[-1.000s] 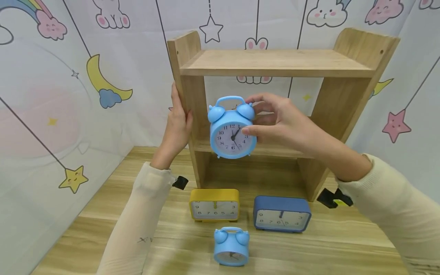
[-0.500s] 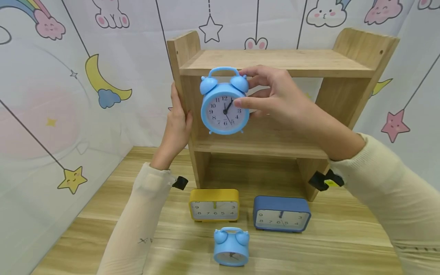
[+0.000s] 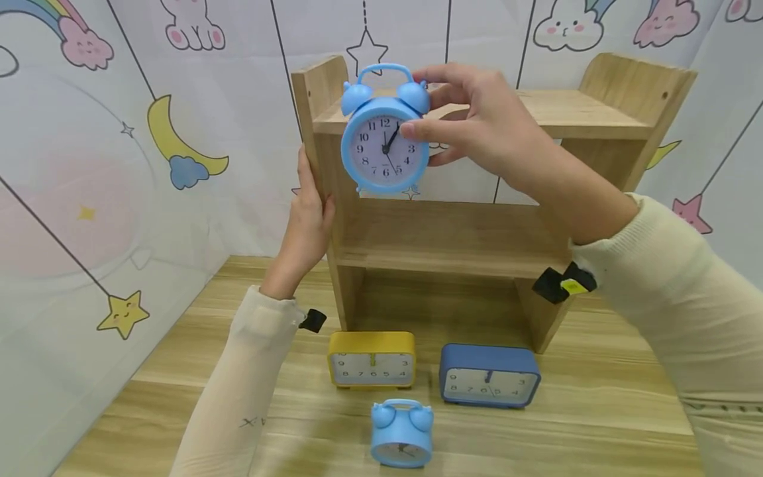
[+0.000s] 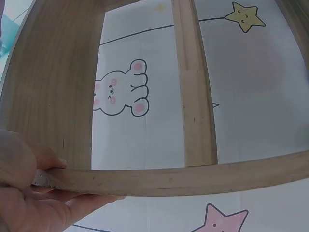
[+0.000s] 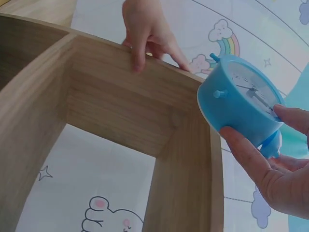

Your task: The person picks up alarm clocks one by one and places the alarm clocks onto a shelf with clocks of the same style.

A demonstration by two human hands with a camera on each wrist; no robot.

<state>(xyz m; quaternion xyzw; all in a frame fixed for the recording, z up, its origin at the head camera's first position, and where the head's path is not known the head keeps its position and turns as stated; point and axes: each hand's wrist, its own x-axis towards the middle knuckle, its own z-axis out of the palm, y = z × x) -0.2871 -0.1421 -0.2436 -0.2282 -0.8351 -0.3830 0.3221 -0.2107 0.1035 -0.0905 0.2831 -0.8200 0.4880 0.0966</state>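
Note:
My right hand [image 3: 495,126] pinches a light blue twin-bell alarm clock [image 3: 381,149] by its right side, thumb over the face and fingers behind. The clock is upright in the head view, in front of the top board of a wooden shelf [image 3: 453,262], near its left side. In the right wrist view the clock's feet and side show next to the shelf edge. My left hand [image 3: 306,218] holds the shelf's left side panel. The left wrist view shows its thumb on one face of the panel edge and its fingers on the other.
On the wooden table [image 3: 179,371] before the shelf stand a yellow rectangular clock [image 3: 371,361], a dark blue rectangular clock [image 3: 490,375] and a second light blue twin-bell clock [image 3: 402,434]. A patterned white cloth [image 3: 238,66] hangs behind and to the left.
My right hand has raised the alarm clock from the middle opening of the shelf to the height of the top board, drifting slightly left. My left hand has stayed on the side panel.

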